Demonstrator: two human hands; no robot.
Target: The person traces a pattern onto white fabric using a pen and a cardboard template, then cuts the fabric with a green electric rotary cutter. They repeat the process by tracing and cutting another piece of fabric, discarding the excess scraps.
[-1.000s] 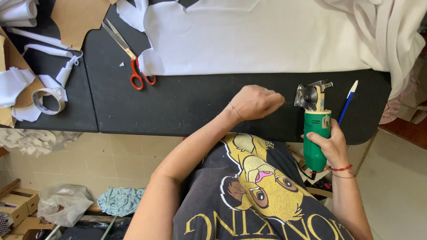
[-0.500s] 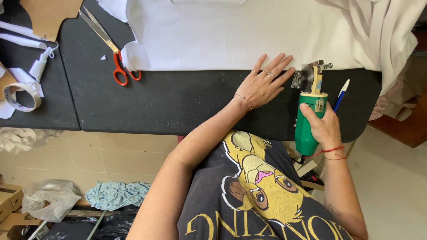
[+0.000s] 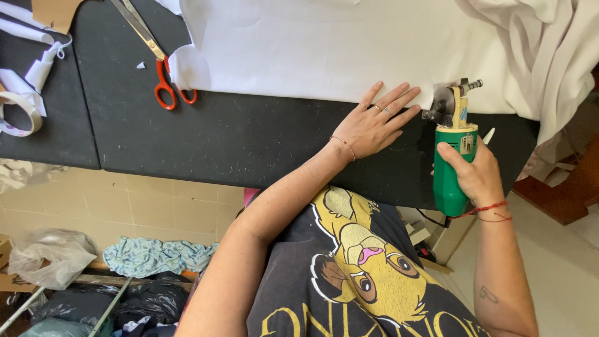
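Head view: black worktop (image 3: 249, 143) spanning frame. White fabric (image 3: 312, 50) spread flat across far half, bunched at right. Left hand (image 3: 374, 125) open, palm down, fingers spread, fingertips touching near edge of fabric. Right hand (image 3: 477, 171) closed round green handle of rotary cutter (image 3: 452, 146), round blade meeting fabric edge just beside left hand. Red-handled scissors (image 3: 163, 68) lying well left, tape roll (image 3: 15, 115) at far-left edge.
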